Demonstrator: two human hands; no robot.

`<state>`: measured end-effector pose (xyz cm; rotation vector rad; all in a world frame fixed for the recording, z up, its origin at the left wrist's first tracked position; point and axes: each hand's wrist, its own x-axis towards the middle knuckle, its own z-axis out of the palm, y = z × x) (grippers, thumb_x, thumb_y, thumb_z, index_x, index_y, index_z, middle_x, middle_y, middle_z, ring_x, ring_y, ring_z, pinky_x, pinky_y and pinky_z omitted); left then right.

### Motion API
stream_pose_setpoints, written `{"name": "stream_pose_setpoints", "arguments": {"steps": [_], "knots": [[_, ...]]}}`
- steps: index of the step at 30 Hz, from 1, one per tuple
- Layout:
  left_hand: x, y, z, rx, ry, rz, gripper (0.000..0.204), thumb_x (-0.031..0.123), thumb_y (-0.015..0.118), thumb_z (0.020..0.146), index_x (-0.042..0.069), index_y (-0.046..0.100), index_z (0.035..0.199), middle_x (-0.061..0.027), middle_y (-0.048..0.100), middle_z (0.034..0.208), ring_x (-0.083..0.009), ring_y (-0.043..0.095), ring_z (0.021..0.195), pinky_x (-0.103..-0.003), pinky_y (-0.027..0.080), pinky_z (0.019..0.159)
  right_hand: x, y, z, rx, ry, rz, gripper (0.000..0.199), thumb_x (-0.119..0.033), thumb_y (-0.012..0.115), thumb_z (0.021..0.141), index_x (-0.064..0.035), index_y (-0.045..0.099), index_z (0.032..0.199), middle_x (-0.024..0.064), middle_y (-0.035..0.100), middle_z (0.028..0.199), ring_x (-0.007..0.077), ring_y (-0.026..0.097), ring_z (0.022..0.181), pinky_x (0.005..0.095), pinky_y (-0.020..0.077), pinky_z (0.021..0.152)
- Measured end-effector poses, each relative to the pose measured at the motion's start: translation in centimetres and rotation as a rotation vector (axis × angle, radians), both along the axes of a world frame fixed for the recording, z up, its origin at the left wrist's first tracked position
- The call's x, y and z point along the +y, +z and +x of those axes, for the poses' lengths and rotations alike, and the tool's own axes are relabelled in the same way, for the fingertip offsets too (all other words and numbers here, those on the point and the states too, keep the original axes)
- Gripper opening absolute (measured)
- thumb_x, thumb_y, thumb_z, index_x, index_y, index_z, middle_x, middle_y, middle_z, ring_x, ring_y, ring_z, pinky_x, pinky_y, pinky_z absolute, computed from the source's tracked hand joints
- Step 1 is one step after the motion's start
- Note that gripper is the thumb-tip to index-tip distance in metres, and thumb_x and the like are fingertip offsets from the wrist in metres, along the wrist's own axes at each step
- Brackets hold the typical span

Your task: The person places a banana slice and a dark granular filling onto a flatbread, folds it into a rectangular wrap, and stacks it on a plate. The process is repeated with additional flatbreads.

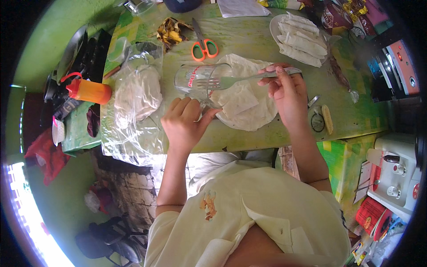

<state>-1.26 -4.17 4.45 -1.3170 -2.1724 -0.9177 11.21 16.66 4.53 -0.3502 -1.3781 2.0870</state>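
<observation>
My left hand [181, 121] is closed at the handle of a clear glass mug [183, 79] with red print. The mug lies tilted on its side, its mouth facing right. My right hand [288, 91] grips the handle of a metal fork [250, 78], whose tines show inside the mug's mouth. Beneath them lies a thin round white wrapper [258, 116] with a smaller pale piece [242, 101] on top. To the left, a clear plastic bag [133, 133] holds more pale wrappers [141, 91].
Orange-handled scissors [204, 49] and banana peels [171, 33] lie at the far side. A plate [275, 27] of white rolls [302, 40] stands far right. A peeled banana piece [327, 119] is near the right edge. An orange squeeze bottle [91, 91] stands left.
</observation>
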Motion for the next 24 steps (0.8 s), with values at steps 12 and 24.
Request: {"name": "stream_pose_setpoints", "arguments": {"steps": [12, 24], "knots": [[-2.3, -1.3, -0.8, -0.063, 0.182, 0.011, 0.053, 0.031, 0.087, 0.068, 0.008, 0.041, 0.059, -0.0047, 0.041, 0.056, -0.0254, 0.042, 0.052, -0.039, 0.033, 0.047, 2.1, -0.2, 0.6, -0.030, 0.008, 0.068, 0.021, -0.017, 0.049, 0.103, -0.0006, 0.062, 0.105, 0.0169, 0.069, 0.103, 0.0175, 0.067, 0.082, 0.0242, 0.0423, 0.061], [-3.3, -1.5, -0.8, -0.149, 0.249, 0.020, 0.052, 0.029, 0.087, 0.069, 0.007, 0.041, 0.061, -0.0056, 0.041, 0.057, -0.0255, 0.041, 0.053, -0.039, 0.032, 0.049, 3.4, -3.6, 0.1, -0.155, 0.067, 0.269, 0.022, -0.017, 0.046, 0.105, 0.0007, 0.058, 0.109, 0.0180, 0.068, 0.107, 0.0187, 0.067, 0.084, 0.0251, 0.0454, 0.062]]}}
